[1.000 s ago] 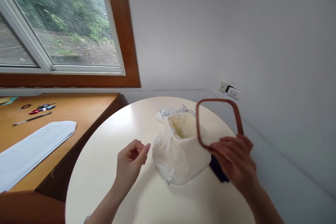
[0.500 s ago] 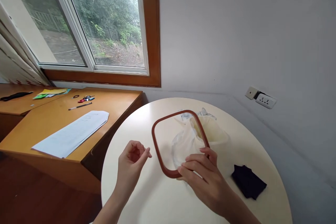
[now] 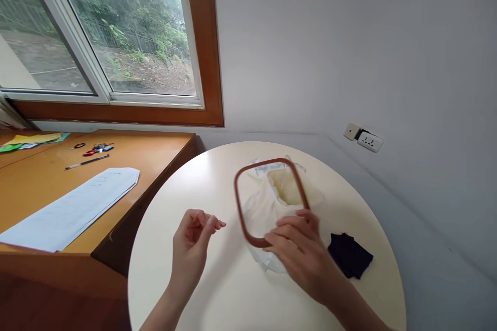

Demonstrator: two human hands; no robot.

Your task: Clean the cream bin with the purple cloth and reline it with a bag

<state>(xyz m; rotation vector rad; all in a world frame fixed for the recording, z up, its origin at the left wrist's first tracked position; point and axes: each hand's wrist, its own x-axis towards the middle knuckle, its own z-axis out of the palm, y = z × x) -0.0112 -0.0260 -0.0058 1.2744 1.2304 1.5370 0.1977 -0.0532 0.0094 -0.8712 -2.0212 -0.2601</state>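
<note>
Head view, places given off the round table (image 3: 229, 289). Well left of table, on desk (image 3: 39, 176): yellow, green and blue papers (image 3: 34, 139) by the back edge. Nearer the table: stack of white sheets (image 3: 73, 212) with faint marks, slanting. Just behind sheets: black ring (image 3: 79, 145), pen (image 3: 87, 162), small jumble of red, blue and dark bits (image 3: 99, 149), too small to identify. Window (image 3: 135, 31): sits beyond table, up and to the left, with trees outside.

Left hand (image 3: 193, 238): hovers above left half of table, fingers loosely curled, thumb tip close to forefinger. Can't tell if pinching anything thin. Brown frame (image 3: 257, 242), square with rounded corners: stands tilted above middle of table, lower right corner clamped in fingers of right hand (image 3: 301, 248). White bag (image 3: 264, 217): rests on middle of table, mouth open, seen largely through frame. Can't tell if touching it. Crumpled clear plastic (image 3: 269, 167): lies behind bag, toward far edge of table. Dark cloth (image 3: 350, 256): lies flat on right side of table, just beside right wrist. Wall socket (image 3: 370, 141): beyond table, to the right.
</note>
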